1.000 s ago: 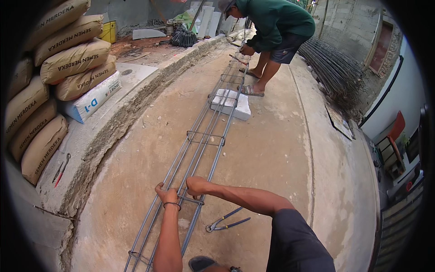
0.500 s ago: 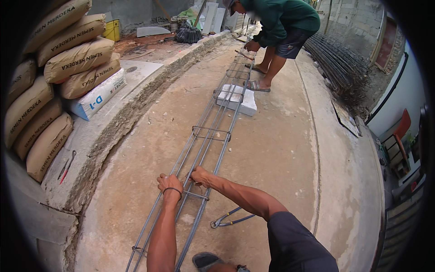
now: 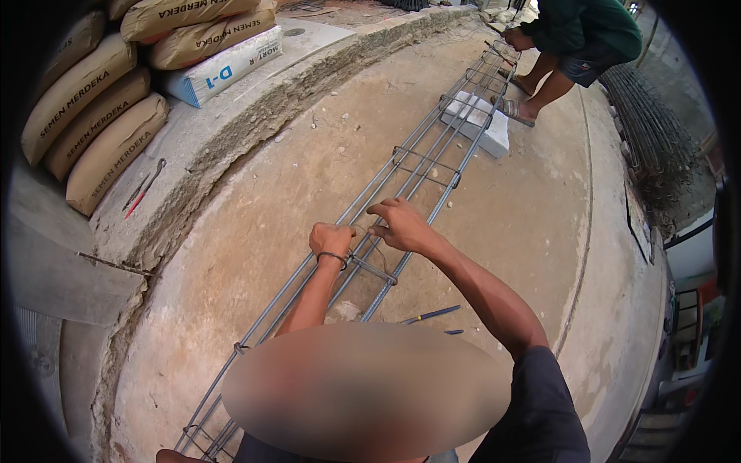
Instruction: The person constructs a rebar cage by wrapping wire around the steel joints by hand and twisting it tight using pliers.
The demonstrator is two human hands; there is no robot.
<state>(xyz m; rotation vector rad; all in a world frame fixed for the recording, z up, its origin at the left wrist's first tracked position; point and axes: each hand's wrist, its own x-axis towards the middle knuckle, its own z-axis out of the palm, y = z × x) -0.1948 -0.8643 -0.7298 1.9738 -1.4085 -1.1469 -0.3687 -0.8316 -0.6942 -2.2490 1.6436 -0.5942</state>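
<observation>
A long steel rebar cage (image 3: 421,185) runs from the lower left to the far top of the view, its bars held by square stirrups. My left hand (image 3: 332,241), a dark band at its wrist, is closed at the cage, where a thin tie wire (image 3: 384,258) curves out by its fingers. Just right of it, my right hand (image 3: 405,225) hovers over the bars with index finger stretched and thumb apart. A stirrup (image 3: 374,270) crosses just below both hands. Blue-handled pliers (image 3: 432,315) lie on the ground nearby, partly hidden by a blurred patch.
A co-worker (image 3: 579,38) bends over the cage's far end, beside a white block (image 3: 480,127) under the bars. Stacked brown sacks (image 3: 116,154) and a white bag (image 3: 224,68) stand left on a raised concrete ledge (image 3: 208,162) with red-handled pliers (image 3: 136,202). Steel bars (image 3: 656,131) lie far right.
My view has tilted and shifted, so the cage and sacks appear higher and the cage farther right. My right hand has opened its fingers and come away from the bars; my left stays closed.
</observation>
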